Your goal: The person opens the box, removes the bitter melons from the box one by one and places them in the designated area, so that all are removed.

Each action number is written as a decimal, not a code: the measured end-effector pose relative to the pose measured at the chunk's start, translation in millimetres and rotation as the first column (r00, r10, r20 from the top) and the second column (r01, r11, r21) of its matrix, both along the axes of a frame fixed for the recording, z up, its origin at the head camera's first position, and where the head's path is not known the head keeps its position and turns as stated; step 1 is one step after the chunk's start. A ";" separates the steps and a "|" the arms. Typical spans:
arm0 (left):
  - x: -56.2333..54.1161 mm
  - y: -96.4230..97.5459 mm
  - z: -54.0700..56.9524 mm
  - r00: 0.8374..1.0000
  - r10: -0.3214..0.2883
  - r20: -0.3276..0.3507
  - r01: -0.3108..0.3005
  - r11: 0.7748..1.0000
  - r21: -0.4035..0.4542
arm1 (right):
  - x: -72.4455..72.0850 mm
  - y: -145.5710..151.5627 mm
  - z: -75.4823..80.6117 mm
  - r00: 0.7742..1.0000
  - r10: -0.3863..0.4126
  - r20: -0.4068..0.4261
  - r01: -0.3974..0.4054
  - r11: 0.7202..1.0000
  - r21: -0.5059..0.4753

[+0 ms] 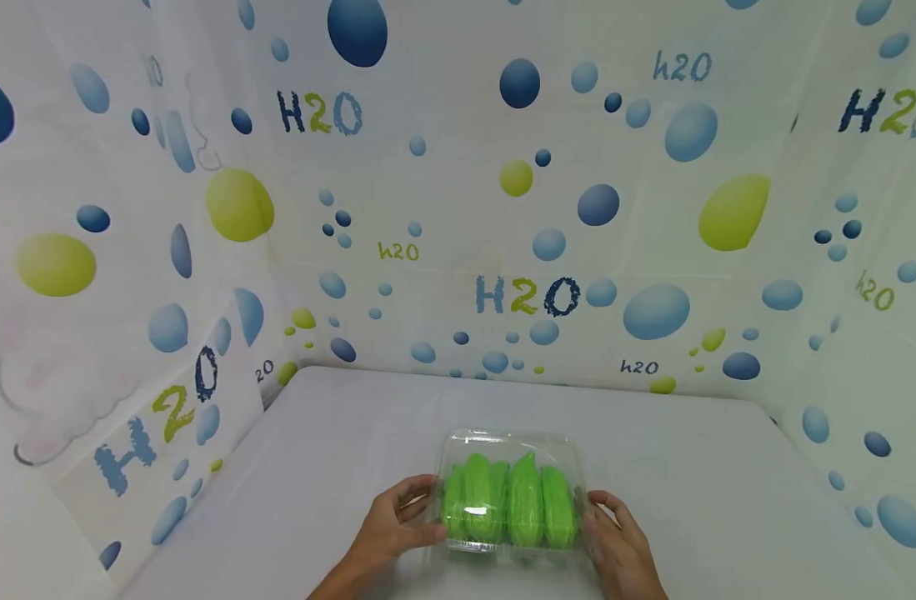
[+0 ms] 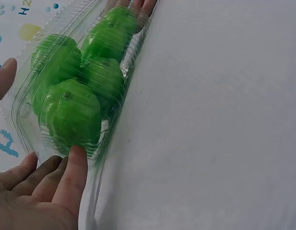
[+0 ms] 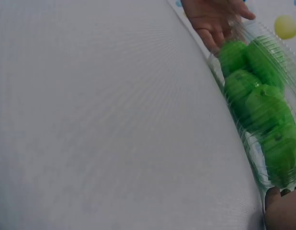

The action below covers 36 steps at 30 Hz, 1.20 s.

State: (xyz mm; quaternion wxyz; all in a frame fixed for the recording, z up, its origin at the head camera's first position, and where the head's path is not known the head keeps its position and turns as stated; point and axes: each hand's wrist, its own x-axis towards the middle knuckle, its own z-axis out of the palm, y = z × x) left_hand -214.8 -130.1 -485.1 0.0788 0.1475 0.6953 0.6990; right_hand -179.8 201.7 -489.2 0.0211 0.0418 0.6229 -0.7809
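A clear plastic clamshell box [image 1: 506, 442] stands on the white table near the front middle. Through its lid show several bright green, ridged, long vegetable-like pieces [image 1: 525, 504], side by side. At the box's left end is my left hand [image 1: 393, 529]; in the left wrist view its nearly straight fingers [image 2: 74, 177] touch the end wall, the thumb spread away from them. My right hand [image 1: 623, 546] lies against the opposite end, fingers slightly bent along the wall. Only part of that hand [image 3: 284, 211] enters the right wrist view, its thumb hidden there.
White cloth covers the table [image 1: 352, 433]. Behind it and at both sides hang white curtains [image 1: 458, 208] printed with blue and lime drops and H2O lettering. The back edge of the table meets the rear curtain.
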 end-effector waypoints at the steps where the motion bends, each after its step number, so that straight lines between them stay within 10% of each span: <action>1: 0.4 0.0 -0.6 1.000 -0.001 -0.005 0.001 1.000 -0.006 | 0.3 0.0 -0.1 1.000 -0.012 0.003 0.012 1.000 0.003; 17: 2.3 9.8 -6.1 0.993 0.119 0.005 -0.118 0.991 -0.060 | -3.8 8.1 3.3 0.984 -0.120 0.134 0.075 0.952 0.297; 24: 4.8 13.3 -5.7 0.990 0.142 0.021 -0.142 0.990 -0.018 | -1.1 15.5 -1.7 0.997 0.021 0.070 -0.031 0.990 0.139; 36: 8.7 17.3 -8.9 0.976 0.208 0.063 -0.204 0.977 -0.055 | -2.0 12.3 -5.2 0.989 -0.128 0.072 0.114 0.978 0.176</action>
